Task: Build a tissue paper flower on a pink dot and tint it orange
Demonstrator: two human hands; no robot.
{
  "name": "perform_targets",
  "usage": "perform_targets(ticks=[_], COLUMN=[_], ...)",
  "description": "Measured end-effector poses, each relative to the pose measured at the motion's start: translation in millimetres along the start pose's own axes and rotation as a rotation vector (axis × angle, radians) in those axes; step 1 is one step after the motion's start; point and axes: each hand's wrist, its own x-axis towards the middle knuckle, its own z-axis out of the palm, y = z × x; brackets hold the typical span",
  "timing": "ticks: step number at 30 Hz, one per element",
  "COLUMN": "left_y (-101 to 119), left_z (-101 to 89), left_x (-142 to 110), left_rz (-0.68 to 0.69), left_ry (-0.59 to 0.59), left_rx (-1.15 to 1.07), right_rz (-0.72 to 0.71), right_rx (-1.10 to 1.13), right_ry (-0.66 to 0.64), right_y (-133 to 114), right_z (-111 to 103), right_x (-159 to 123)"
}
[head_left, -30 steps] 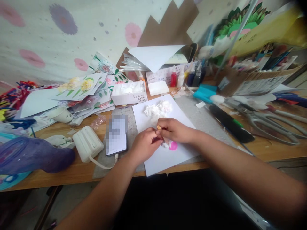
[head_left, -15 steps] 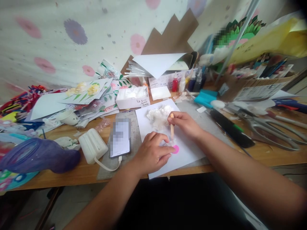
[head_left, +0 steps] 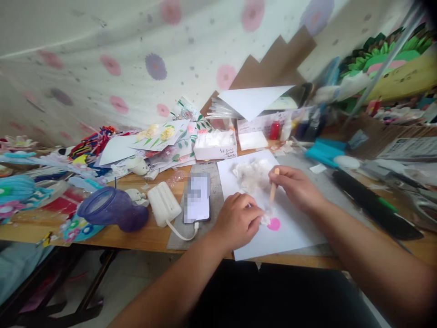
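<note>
My right hand (head_left: 295, 187) grips a flat wooden stick (head_left: 273, 190) that points down toward the paper. Beneath the stick's lower end, a small wisp of white fluff (head_left: 265, 220) sits against a bright pink round patch (head_left: 274, 224). My left hand (head_left: 241, 218) has thumb and fingertips pinched together at that wisp, left of the pink patch. Both hands are over a white sheet of paper (head_left: 290, 241). Farther back on the sheet lies a loose heap of white fluffy fibre (head_left: 253, 175).
A phone (head_left: 197, 200) and a white power bank (head_left: 164, 203) joined by a cable lie to the left, with a purple container (head_left: 112, 209) beyond. A white box (head_left: 215, 145) and small bottles (head_left: 274, 130) stand behind. Scissors (head_left: 421, 207) and a black tool (head_left: 375, 205) lie right.
The view has swung left, so everything appears farther right. My left fingertips have drawn back from the pink patch, showing more of it and the white wisp. My right hand still holds the stick.
</note>
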Motion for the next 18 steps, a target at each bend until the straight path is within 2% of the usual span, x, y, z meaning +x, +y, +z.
perform_targets(ticks=[3,5,6,8,9,11,14,18], left_y=[-1.9,-10.9,-18.1,-35.8,-45.1,-61.4,-74.7,-77.0], left_z=[-11.7,-29.4,-40.8,-65.5,-77.0,-94.4,-102.1,-94.0], left_x=[-3.3,-7.4,-10.3,-18.3,-23.3,-34.5,-49.7,-57.9], left_rz=[-0.026,-0.075,-0.127,-0.331,-0.45,-0.64,-0.699,-0.705], left_ry=[0.094,0.154,0.186,0.239,0.225,0.059,-0.062,-0.127], left_rx=[0.019,0.066,0.11,0.254,0.357,0.547,0.58,0.561], right_rz=[-0.014,-0.019,-0.02,-0.018,-0.016,-0.011,-0.006,-0.001], right_rx=[0.019,0.029,0.033,0.037,0.037,0.032,0.022,0.014], right_ry=[0.064,0.097,0.109,0.123,0.126,0.128,0.129,0.12], right_y=[3.9,5.2,5.3,4.6,3.9,2.4,1.1,2.2], right_z=[-3.4,-5.4,-6.0,-6.3,-6.1,-5.2,-4.3,-4.9], right_x=[1.8,2.7,3.0,3.2,3.2,2.7,1.9,1.3])
